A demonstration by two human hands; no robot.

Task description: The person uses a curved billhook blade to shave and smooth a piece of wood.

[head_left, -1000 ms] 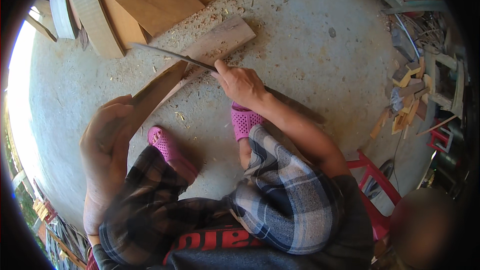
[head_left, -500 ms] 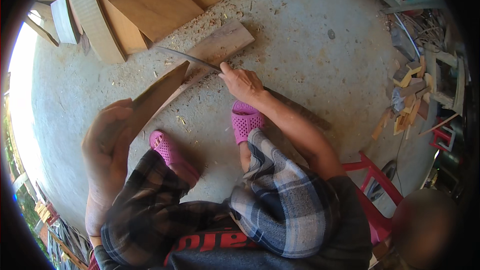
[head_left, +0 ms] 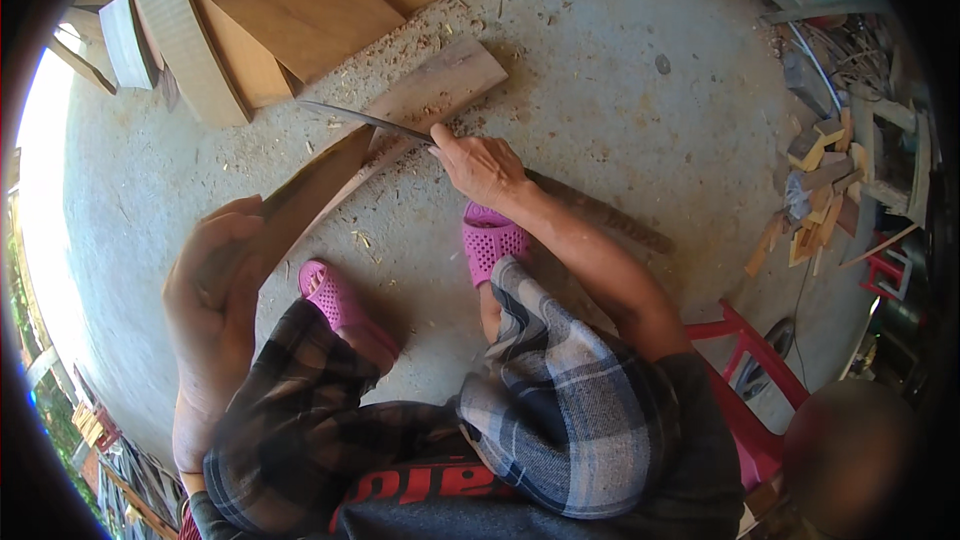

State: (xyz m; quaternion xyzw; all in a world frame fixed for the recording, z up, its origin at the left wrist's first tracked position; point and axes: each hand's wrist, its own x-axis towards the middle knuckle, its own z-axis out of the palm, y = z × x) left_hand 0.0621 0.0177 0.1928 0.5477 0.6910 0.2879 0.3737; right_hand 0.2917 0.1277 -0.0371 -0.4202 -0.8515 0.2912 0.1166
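Note:
My left hand (head_left: 215,290) is closed around the near end of a narrow wooden board (head_left: 310,190), held at a slant. The board's far end is over a thick wooden plank (head_left: 440,80) lying on the floor; whether they touch is unclear. In my right hand (head_left: 480,168) is a long knife with a thin, slightly curved dark blade (head_left: 390,126). The blade points left and meets the held board's far end. A long brown handle (head_left: 610,215) runs back from my fist, passing partly behind my forearm.
Large boards (head_left: 270,10) lean together at the far left. Wood chips lie scattered over the concrete floor (head_left: 620,120). On the right are a pile of wood offcuts (head_left: 825,190) and a red plastic chair (head_left: 740,370). Pink slippers (head_left: 495,240) are on my feet.
The knife has shifted slightly left, and its blade now meets the held board's far end. The board's tip has dipped a little; my left hand has barely moved.

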